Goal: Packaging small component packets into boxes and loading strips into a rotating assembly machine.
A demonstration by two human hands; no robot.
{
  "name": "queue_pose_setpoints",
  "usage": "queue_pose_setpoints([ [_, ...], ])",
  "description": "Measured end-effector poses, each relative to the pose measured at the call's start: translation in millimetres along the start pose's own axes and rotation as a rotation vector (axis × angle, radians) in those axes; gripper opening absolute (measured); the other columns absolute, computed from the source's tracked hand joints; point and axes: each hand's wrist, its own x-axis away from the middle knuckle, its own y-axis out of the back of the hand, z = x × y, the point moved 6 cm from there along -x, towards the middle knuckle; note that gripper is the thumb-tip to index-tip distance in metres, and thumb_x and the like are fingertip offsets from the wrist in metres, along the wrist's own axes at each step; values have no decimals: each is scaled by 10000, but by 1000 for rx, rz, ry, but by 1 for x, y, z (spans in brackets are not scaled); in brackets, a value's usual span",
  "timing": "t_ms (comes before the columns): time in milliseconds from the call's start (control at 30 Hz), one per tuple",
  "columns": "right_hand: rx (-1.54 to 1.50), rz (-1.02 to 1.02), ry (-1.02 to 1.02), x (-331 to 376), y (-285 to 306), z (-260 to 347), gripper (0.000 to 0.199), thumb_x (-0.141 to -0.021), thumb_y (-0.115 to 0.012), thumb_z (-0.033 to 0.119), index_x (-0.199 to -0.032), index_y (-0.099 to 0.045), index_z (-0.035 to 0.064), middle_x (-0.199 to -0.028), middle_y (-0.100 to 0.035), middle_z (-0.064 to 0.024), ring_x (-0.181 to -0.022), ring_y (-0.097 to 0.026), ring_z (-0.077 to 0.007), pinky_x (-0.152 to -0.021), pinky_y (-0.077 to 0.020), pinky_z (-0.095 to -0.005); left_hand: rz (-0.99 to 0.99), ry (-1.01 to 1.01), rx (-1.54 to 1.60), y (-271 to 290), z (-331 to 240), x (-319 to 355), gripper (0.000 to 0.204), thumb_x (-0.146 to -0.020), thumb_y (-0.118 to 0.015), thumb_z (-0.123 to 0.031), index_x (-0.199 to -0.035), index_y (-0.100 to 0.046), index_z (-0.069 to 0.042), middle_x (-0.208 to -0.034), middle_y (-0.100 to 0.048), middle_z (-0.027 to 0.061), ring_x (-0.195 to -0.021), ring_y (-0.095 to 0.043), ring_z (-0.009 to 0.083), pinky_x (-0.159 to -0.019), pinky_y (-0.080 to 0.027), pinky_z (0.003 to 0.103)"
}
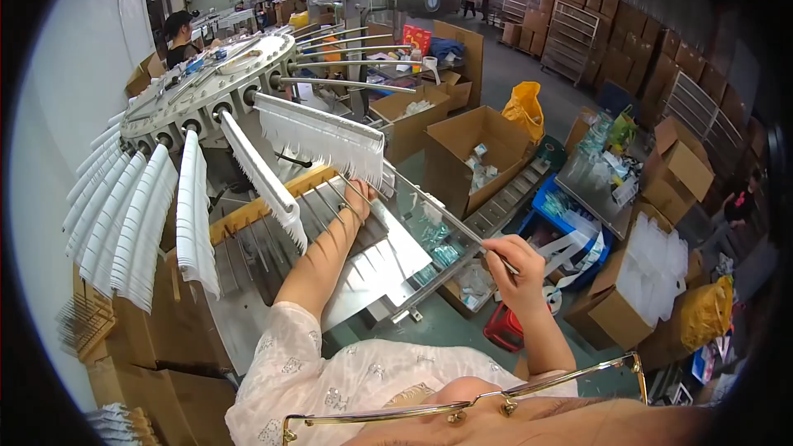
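My right hand (514, 271) grips one end of a long thin metal rod (438, 208), which slants up and away to the left. The rod's far end is beside a stack of white fringed plastic pieces (320, 136) on a spoke of a large metal wheel (227, 74). Under the outer end of that stack, my left hand (360, 201) is closed at its lower edge; its fingertips are partly hidden. A narrower white stack (263, 177) hangs on the neighbouring spoke, above my left forearm. A wooden rack (273, 205) with metal pins lies below.
More white stacks (144, 215) hang on the wheel's left side; bare spokes (347, 83) stick out at the far right. An open cardboard box (475, 153), a blue bin (570, 219) and a box of white plastic (644, 277) stand to my right. Beyond the wheel is another person (178, 37).
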Motion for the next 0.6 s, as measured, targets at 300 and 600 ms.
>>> queue_pose_setpoints([
  [300,-115,-15,-36,-7,-34,-16,112,-760,-570,2,-864,-609,-10,-763,-571,-98,-628,-551,-163,-540,-419,-242,40,-23,-131,2,-12,24,193,-869,-417,-225,-728,-498,-120,-590,-484,20,-451,-431,144,-405,-346,274],
  [600,-557,-92,-180,47,14,-64,148,-735,-489,-31,-809,-616,-46,-754,-575,-115,-623,-550,-155,-557,-436,-245,552,-969,-1448,-140,-132,251,342,-710,-568,-31,-1052,-560,-24,-889,-560,103,-783,-538,242,-710,-425,339],
])
